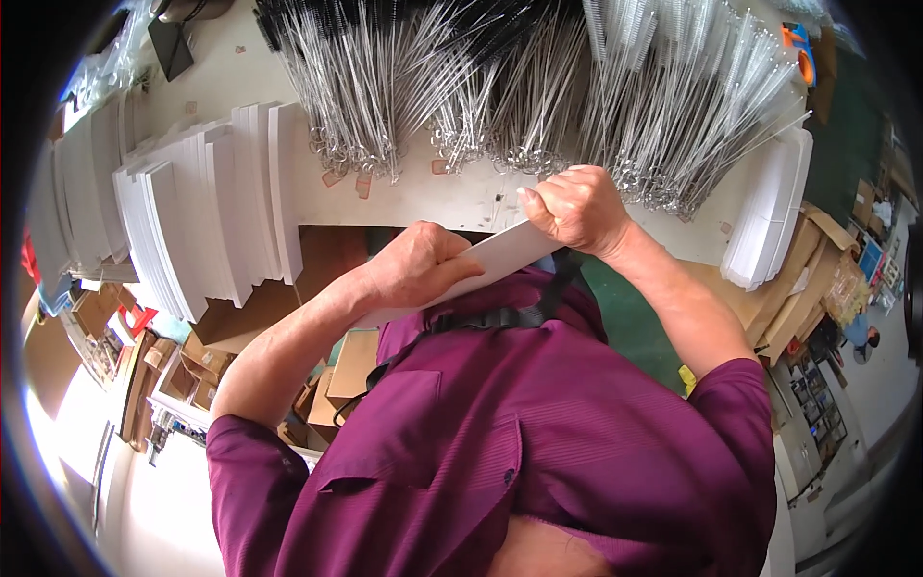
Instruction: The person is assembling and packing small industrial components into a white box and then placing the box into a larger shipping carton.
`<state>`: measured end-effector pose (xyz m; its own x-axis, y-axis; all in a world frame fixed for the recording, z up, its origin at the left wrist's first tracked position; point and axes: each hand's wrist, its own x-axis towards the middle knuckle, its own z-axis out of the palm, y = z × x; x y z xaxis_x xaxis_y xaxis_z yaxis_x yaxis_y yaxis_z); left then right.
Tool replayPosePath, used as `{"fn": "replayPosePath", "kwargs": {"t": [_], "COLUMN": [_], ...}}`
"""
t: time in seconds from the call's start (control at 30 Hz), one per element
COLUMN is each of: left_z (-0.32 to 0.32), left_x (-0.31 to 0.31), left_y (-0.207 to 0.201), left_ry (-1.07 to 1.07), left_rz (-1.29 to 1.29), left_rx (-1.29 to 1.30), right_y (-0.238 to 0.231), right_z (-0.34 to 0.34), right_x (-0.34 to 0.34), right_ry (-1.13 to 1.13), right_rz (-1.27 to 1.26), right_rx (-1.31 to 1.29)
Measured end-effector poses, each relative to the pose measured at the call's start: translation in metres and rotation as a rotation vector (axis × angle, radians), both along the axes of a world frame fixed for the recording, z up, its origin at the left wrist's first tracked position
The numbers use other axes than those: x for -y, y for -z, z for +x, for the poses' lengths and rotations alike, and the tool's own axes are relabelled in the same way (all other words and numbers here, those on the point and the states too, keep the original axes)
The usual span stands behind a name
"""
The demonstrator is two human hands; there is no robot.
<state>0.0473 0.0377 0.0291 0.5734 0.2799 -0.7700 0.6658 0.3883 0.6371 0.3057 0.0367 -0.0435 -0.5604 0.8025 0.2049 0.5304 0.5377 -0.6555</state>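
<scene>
A long, narrow white carton (511, 247), which looks like a flat-folded paper box, slants across in front of my body at the table's front edge. My left hand (420, 264) is closed around its lower left part, thumb lying along the face. Around the upper right end my right hand (583, 210) is closed in a fist with the thumb on top. The carton's far left end passes under my left wrist. Just beyond my right hand lie wire-handled tube brushes (663, 144) with looped ends.
More tube brushes (356, 96), some with black bristles, spread across the back of the white table (216, 67). Rows of white cartons (202, 192) stand at the left, overhanging the edge. A bundle of white cartons (769, 212) lies at the right, beside brown cardboard (803, 274).
</scene>
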Motion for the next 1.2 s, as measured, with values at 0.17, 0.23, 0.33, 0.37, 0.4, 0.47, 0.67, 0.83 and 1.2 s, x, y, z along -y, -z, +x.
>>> {"fn": "replayPosePath", "kwargs": {"t": [0.17,0.23,0.33,0.37,0.4,0.47,0.67,0.83,1.2], "left_z": [-0.012,-0.02,-0.028,-0.031,-0.037,-0.052,-0.067,-0.044,0.01], "left_x": [0.014,0.019,0.016,0.015,0.017,0.023,0.002,-0.024,-0.004], "left_y": [0.016,0.019,0.015,0.013,0.015,0.021,0.008,-0.005,0.031], "left_ry": [-0.04,-0.027,0.012,0.036,0.036,-0.009,0.129,0.136,0.098], "left_rz": [0.12,0.138,0.152,0.148,0.15,0.253,0.057,0.153,0.207], "left_rx": [0.087,0.082,0.05,0.019,0.017,0.075,-0.189,-0.097,0.118], "right_y": [0.002,0.002,0.001,0.001,0.0,-0.003,-0.007,-0.011,-0.01], "right_z": [0.022,0.03,0.037,0.037,0.037,0.038,0.033,0.034,-0.024], "right_x": [-0.002,-0.001,-0.001,-0.001,-0.002,-0.004,-0.008,-0.008,-0.004], "right_ry": [-0.003,0.013,0.013,0.014,0.024,0.035,0.023,0.034,-0.007], "right_rz": [0.012,0.022,-0.002,-0.002,-0.007,-0.01,0.027,0.047,0.073], "right_rx": [0.115,0.128,0.156,0.156,0.148,0.143,0.143,0.195,0.055]}}
